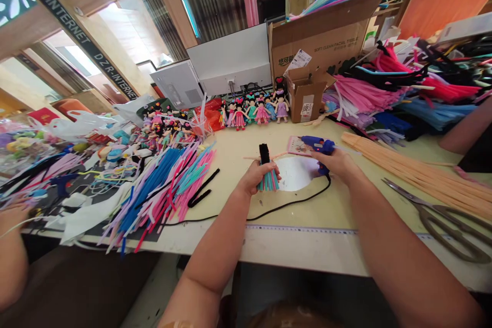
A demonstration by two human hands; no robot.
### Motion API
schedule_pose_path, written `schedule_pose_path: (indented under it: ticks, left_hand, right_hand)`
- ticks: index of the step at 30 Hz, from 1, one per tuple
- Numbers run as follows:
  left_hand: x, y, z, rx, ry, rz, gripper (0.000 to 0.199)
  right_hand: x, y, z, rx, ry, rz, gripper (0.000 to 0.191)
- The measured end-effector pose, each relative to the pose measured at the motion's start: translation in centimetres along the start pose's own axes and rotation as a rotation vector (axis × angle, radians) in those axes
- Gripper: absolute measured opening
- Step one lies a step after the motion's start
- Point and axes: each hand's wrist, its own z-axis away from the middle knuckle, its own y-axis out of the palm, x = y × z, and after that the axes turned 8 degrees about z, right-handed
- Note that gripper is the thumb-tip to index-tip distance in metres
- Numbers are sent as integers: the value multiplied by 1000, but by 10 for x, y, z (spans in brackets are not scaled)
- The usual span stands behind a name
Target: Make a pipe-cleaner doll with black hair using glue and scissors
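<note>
Near the table's middle, my left hand [255, 176] is closed around a small pipe-cleaner doll [268, 181]. The doll has a black upper part, a striped teal-and-pink skirt and peach strands sticking out sideways. In my right hand [340, 163] is a blue glue gun [320, 144], its nozzle pointing left above a small pink printed card [298, 146]. A black cord [294, 203] runs from the gun leftward across the table. Between my hands lies a shiny whitish round sheet [298, 174]. The gun's tip and the doll are apart.
Bundles of coloured pipe cleaners [165, 179] lie left; a bent black one [203, 189] is beside them. Finished dolls [261, 110] stand at the back by cardboard boxes [307, 92]. Right are peach strips [415, 169] and large scissors [438, 215]. Another person's arm [13, 251] is far left.
</note>
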Motion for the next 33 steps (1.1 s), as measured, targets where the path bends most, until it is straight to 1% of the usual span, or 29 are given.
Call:
schedule_pose_path:
  ticks: [3, 6, 11, 15, 24, 29, 33]
  left_hand:
    - [-2, 0, 1, 3, -1, -30, 31]
    - [-4, 0, 3, 16, 2, -28, 33]
    - [-4, -2, 3, 23, 0, 13, 42]
    - [-2, -7, 2, 57, -22, -4, 44]
    - [-2, -17, -1, 161, -30, -36, 49]
    - [-2, -18, -1, 173, -32, -50, 53]
    - [-3, -18, -1, 169, -40, -42, 52]
  right_hand:
    - [14, -2, 9, 84, 14, -184, 45]
    - [24, -4, 17, 139, -47, -279, 39]
    - [34, -5, 27, 186, -137, -247, 39]
    - [39, -6, 28, 182, -126, -178, 40]
    - [47, -9, 33, 213, -188, -62, 34]
    - [45, -8, 31, 211, -195, -27, 33]
    - [46, -8, 32, 209, -183, -35, 31]
